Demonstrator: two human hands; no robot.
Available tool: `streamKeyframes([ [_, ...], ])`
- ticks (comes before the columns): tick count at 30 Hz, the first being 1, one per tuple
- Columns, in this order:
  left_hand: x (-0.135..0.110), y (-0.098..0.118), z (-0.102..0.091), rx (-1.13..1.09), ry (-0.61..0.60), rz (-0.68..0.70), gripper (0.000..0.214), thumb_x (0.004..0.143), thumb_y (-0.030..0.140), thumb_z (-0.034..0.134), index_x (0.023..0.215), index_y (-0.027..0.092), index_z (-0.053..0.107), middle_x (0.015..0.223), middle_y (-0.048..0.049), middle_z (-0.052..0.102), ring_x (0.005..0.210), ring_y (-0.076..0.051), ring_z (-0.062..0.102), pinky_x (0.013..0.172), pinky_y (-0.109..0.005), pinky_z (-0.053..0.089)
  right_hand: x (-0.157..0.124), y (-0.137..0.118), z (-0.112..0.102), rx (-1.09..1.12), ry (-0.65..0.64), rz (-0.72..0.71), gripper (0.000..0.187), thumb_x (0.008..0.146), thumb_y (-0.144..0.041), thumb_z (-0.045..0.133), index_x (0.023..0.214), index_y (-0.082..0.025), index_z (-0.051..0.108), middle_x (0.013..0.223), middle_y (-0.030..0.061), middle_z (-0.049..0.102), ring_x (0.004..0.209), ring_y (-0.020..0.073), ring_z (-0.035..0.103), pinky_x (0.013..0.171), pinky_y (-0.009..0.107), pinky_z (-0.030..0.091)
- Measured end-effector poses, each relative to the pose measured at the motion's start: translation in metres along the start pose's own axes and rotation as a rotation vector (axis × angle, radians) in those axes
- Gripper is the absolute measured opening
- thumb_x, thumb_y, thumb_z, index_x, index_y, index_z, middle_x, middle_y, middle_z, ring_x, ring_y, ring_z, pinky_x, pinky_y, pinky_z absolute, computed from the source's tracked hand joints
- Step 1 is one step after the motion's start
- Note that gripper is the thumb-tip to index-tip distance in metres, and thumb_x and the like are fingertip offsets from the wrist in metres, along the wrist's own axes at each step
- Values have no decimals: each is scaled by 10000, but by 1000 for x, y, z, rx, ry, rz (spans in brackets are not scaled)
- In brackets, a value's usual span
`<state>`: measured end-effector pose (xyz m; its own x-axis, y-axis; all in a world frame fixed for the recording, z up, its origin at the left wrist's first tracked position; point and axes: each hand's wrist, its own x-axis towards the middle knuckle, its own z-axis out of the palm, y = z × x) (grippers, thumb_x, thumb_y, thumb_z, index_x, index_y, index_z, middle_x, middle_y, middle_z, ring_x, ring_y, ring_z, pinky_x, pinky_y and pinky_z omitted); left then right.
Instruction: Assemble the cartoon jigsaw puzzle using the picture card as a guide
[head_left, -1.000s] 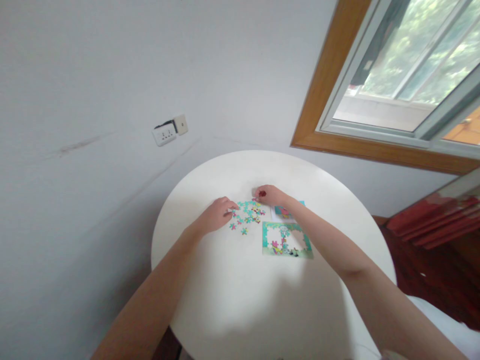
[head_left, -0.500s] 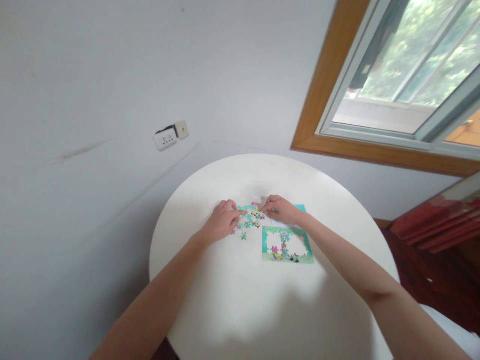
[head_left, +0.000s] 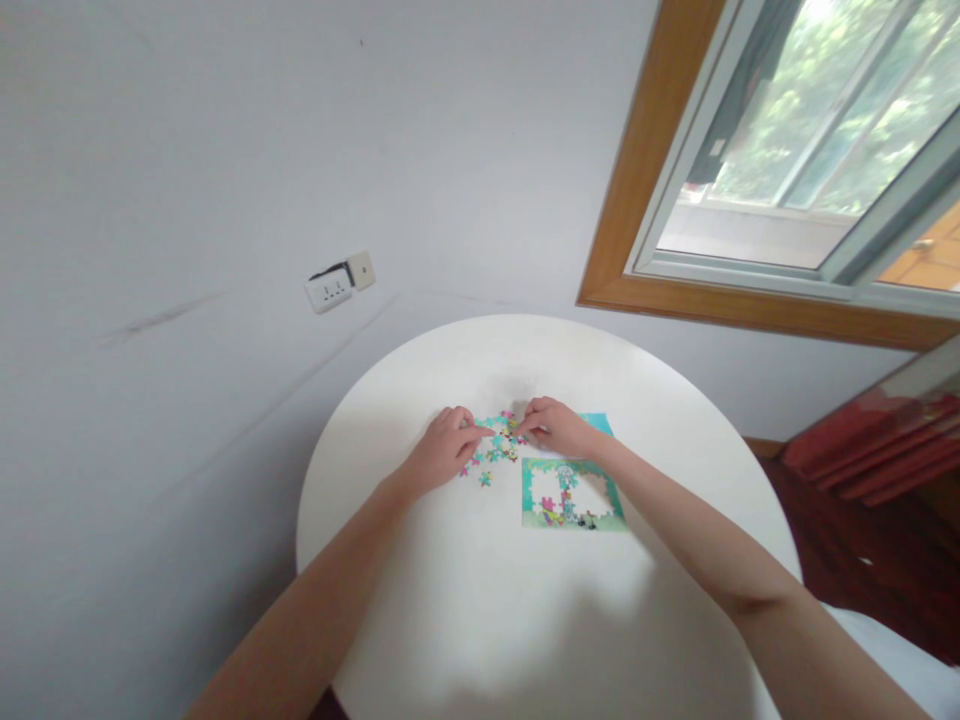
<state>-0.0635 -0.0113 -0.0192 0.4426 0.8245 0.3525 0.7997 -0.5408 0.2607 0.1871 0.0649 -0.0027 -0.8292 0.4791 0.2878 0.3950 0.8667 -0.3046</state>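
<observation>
On the round white table lies a heap of small teal, pink and yellow loose puzzle pieces. My left hand rests at the heap's left side, index finger stretched onto the pieces. My right hand reaches in from the right, fingertips curled and pinched at the heap's upper edge; what they hold is too small to see. Just below the right wrist lies a partly filled teal puzzle frame with white gaps. A teal card peeks out behind my right hand.
A grey wall with a white socket rises behind the table. A wood-framed window is at the upper right. Red cloth lies to the right, beyond the table's edge.
My right hand has come down from the heap's far edge and moved left onto the pieces, closing toward my left hand. The left hand shifted slightly. The view tilted a little.
</observation>
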Motion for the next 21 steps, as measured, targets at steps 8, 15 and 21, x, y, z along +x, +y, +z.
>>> streamKeyframes([
  [8, 2, 10, 1, 68, -43, 32, 292, 876, 204, 571, 1121, 311, 688, 1014, -60, 532, 968, -224, 488, 887, -388, 395, -14, -1, -1, -37, -40, 15, 242, 846, -132, 589, 1012, -220, 741, 941, 78, 649, 894, 177, 563, 845, 311, 431],
  [15, 0, -10, 0, -40, 72, 28, 280, 902, 205, 525, 1124, 253, 689, 989, -67, 518, 952, -206, 505, 874, -358, 408, -3, -17, -7, 10, -89, 11, 144, 870, -216, 617, 942, -209, 741, 918, 58, 663, 900, 168, 576, 874, 300, 420],
  [21, 0, -14, -4, -71, 110, -15, 270, 894, 209, 527, 1116, 216, 681, 973, -68, 522, 935, -204, 509, 865, -353, 420, 2, -35, -6, -104, -180, 106, 308, 788, -450, 710, 984, -213, 716, 941, 72, 640, 932, 219, 566, 825, 323, 416],
])
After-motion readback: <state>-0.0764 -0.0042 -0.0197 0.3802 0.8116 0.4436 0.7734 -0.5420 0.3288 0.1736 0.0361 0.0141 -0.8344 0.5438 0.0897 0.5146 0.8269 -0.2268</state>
